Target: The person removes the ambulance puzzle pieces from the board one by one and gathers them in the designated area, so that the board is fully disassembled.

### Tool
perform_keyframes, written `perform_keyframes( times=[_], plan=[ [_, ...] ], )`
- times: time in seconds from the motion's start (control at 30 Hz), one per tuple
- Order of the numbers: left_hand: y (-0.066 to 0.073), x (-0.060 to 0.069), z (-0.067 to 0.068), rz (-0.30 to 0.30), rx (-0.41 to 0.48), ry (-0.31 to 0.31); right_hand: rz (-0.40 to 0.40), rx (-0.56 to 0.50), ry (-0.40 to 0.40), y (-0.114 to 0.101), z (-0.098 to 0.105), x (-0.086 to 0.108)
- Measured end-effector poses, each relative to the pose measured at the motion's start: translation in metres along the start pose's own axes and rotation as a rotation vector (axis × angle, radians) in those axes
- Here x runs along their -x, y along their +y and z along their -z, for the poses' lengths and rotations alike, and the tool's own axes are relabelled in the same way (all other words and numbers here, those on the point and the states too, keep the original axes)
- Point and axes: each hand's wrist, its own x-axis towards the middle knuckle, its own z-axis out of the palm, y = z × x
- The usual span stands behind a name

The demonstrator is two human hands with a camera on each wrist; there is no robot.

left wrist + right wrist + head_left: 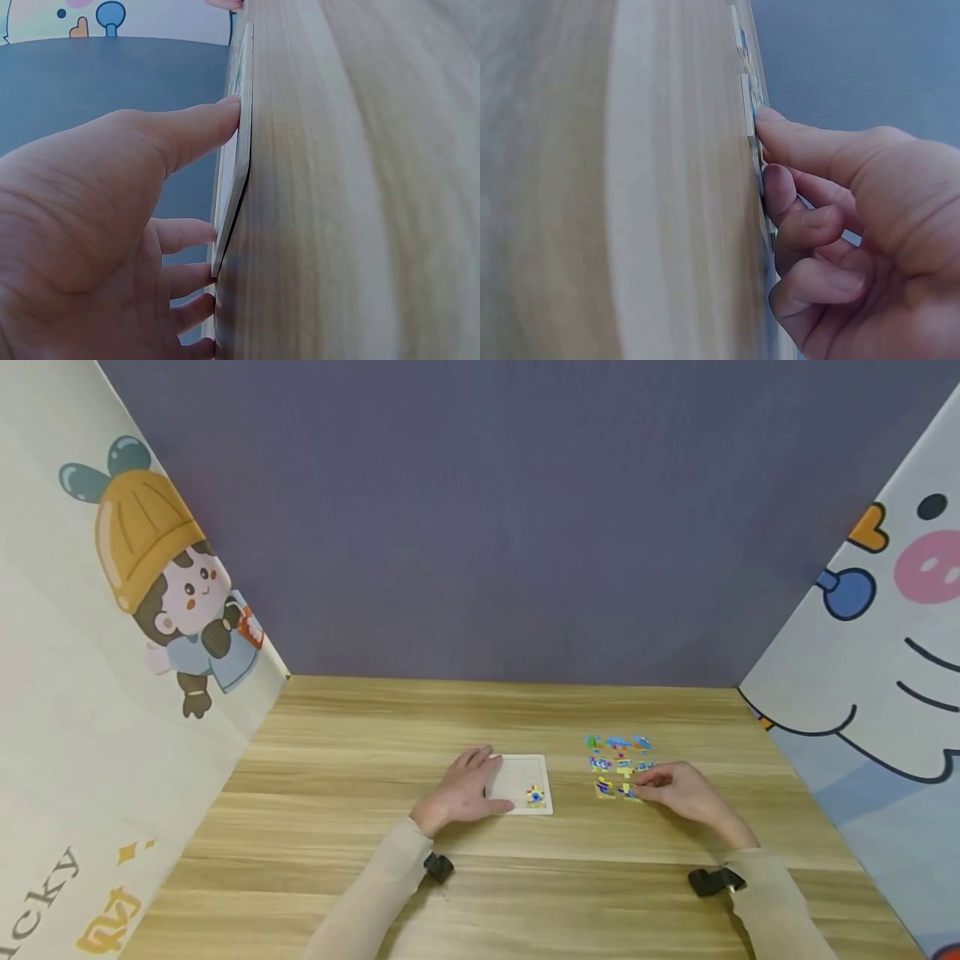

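A white puzzle tray lies flat on the table, with one colourful puzzle piece in its near right corner. My left hand rests on the tray's left side, fingers spread and thumb on the near edge. In the left wrist view, the thumb of the left hand touches the tray's rim. Right of the tray, my right hand has its thumb and index finger at a puzzle piece in the nearest row. The right wrist view shows the other fingers of this hand curled; they partly hide the pieces.
Several more puzzle pieces lie in rows to the right of the tray. The wood-grain table meets a dark back wall, and printed cartoon panels stand at both sides.
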Motion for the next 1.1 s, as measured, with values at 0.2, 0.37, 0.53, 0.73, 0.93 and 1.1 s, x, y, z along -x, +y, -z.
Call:
perform_keyframes(
  times=[0.2,0.37,0.53,0.73,0.93,1.1],
  plan=[
    [0.0001,0.0003,0.0003,-0.005,-0.002,-0.001,0.013,-0.011,0.003,-0.0007,-0.0006,-0.0005],
    [-0.0001,0.0007,0.0001,-0.006,0.000,-0.004,0.017,-0.027,-0.008,-0.0001,-0.0010,-0.0011],
    [-0.0001,0.0009,0.0007,-0.008,-0.002,-0.009,0.024,-0.032,-0.014,0.0009,-0.0007,-0.0029],
    [0.0000,0.0001,0.0015,-0.011,-0.001,-0.003,0.045,-0.037,-0.014,0.0021,-0.0008,-0.0049],
    [0.0007,0.0000,0.0014,-0.007,-0.002,-0.004,0.044,-0.032,-0.015,0.0023,0.0008,-0.0057],
    [0.0007,0.0006,0.0017,-0.006,0.001,-0.004,0.039,-0.038,-0.004,-0.0035,0.0021,-0.0070]
  ],
)
